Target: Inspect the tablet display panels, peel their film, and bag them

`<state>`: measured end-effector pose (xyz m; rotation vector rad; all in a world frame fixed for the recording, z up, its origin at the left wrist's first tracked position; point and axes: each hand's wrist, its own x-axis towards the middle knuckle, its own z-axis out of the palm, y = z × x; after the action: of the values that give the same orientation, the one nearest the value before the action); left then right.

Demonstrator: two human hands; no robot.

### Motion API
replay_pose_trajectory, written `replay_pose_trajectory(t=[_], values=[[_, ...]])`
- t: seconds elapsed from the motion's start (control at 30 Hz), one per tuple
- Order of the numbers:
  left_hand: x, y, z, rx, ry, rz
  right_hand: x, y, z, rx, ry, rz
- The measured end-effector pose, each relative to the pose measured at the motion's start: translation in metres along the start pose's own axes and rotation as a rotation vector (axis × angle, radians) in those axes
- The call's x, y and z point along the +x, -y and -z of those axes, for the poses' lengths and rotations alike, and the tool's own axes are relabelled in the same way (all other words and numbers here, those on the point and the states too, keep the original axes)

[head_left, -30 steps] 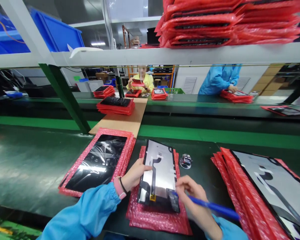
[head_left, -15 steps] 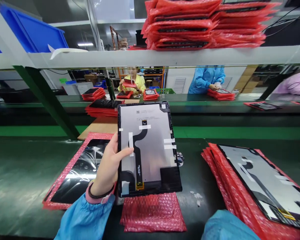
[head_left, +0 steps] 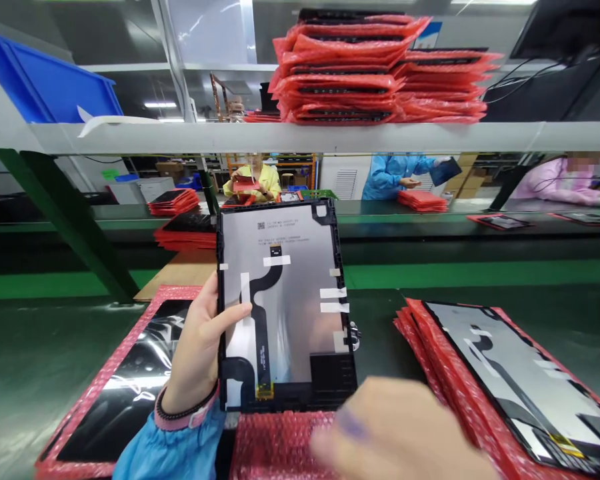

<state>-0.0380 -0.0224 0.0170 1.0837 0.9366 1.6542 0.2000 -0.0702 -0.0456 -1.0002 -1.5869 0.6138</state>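
Note:
My left hand (head_left: pixel 200 340) grips a tablet display panel (head_left: pixel 295 333) by its left edge, thumb on the back and fingers behind. The panel stands tilted up, its silvery back toward me, with a black ribbon cable (head_left: pixel 263 340) and strips of white tape. Below it lies a red bubble-wrap bag (head_left: pixel 275 443). My right hand (head_left: pixel 395 433) is at the bottom, just under the panel's lower right corner and in front of the bag. Motion smears its fingers, so I cannot tell what they do.
On the left, a black glossy panel (head_left: pixel 125 380) lies on red bubble wrap. At right, another panel (head_left: pixel 520 373) tops a pile of red bags (head_left: pixel 430 347). Red-bagged panels (head_left: pixel 340 80) are stacked on the shelf (head_left: pixel 220 138). Co-workers in yellow, blue and pink sit or stand across the bench.
My right hand has come into view from the lower right, toward the panel's bottom edge. The left hand still holds the panel. The camera view has shifted slightly.

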Motion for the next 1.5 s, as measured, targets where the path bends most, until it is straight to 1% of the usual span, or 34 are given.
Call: replay_pose_trajectory(t=[0.07, 0.13, 0.2, 0.27, 0.3, 0.37, 0.47, 0.57, 0.67, 0.8, 0.9, 0.93, 0.97, 1.03, 1.1, 1.13, 1.17, 1.2, 1.27, 1.3, 1.33, 1.37, 1.4, 1.5], values=[[0.0, 0.0, 0.003, 0.007, -0.004, 0.014, 0.026, 0.011, -0.003, -0.007, -0.118, -0.003], [0.0, 0.0, 0.007, 0.008, -0.012, 0.028, 0.052, 0.019, -0.003, 0.021, -0.232, -0.057], [-0.001, 0.0, 0.01, 0.01, -0.02, 0.039, 0.071, 0.024, -0.004, 0.113, -0.102, -0.138], [-0.001, 0.001, 0.013, 0.014, -0.019, 0.046, 0.082, 0.024, -0.007, 0.195, 0.077, -0.206], [-0.001, 0.001, 0.014, 0.016, -0.014, 0.052, 0.085, 0.023, -0.01, 0.217, 0.136, -0.234], [-0.001, 0.002, 0.017, 0.026, 0.004, 0.073, 0.087, 0.019, -0.016, 0.223, 0.18, -0.271], [0.002, 0.004, 0.019, 0.054, 0.034, 0.101, 0.089, 0.014, -0.024, 0.181, 0.166, -0.258], [0.006, 0.007, 0.02, 0.066, 0.06, 0.11, 0.09, 0.008, -0.023, 0.189, 0.138, -0.26], [0.011, 0.009, 0.021, 0.025, 0.084, 0.122, 0.088, 0.002, -0.017, 0.319, 0.163, -0.351], [0.018, 0.011, 0.023, -0.016, 0.135, 0.121, 0.085, -0.005, -0.013, 0.496, 0.098, -0.448], [0.02, 0.012, 0.021, 0.006, 0.117, 0.076, 0.089, -0.005, -0.016, 0.507, 0.168, -0.435], [0.02, 0.012, 0.019, 0.044, 0.092, 0.041, 0.091, -0.005, -0.017, 0.488, 0.166, -0.41], [0.019, 0.012, 0.018, 0.102, 0.061, -0.002, 0.093, -0.005, -0.019, 0.465, 0.132, -0.377], [0.017, 0.015, 0.016, 0.273, -0.012, -0.087, 0.096, -0.006, -0.022, 0.451, 0.021, -0.316], [0.015, 0.02, 0.016, 0.476, -0.053, -0.206, 0.097, -0.009, -0.025, 0.514, -0.049, -0.303], [0.015, 0.023, 0.016, 0.57, -0.049, -0.293, 0.096, -0.011, -0.026, 0.579, -0.046, -0.314], [0.016, 0.026, 0.017, 0.648, -0.017, -0.421, 0.095, -0.012, -0.027, 0.659, -0.018, -0.336], [0.018, 0.03, 0.018, 0.714, 0.049, -0.581, 0.093, -0.013, -0.028, 0.747, 0.037, -0.372], [0.023, 0.035, 0.02, 0.816, 0.227, -0.917, 0.09, -0.015, -0.03, 0.922, 0.182, -0.468], [0.025, 0.037, 0.021, 0.86, 0.306, -1.056, 0.089, -0.015, -0.03, 1.0, 0.243, -0.518], [0.028, 0.038, 0.021, 0.911, 0.373, -1.16, 0.088, -0.014, -0.03, 1.062, 0.283, -0.562], [0.03, 0.039, 0.021, 0.969, 0.419, -1.224, 0.087, -0.012, -0.031, 1.108, 0.301, -0.596], [0.031, 0.039, 0.021, 1.025, 0.443, -1.254, 0.087, -0.01, -0.031, 1.139, 0.308, -0.617], [0.031, 0.037, 0.018, 1.105, 0.476, -1.3, 0.086, -0.002, -0.034, 1.172, 0.317, -0.63]])
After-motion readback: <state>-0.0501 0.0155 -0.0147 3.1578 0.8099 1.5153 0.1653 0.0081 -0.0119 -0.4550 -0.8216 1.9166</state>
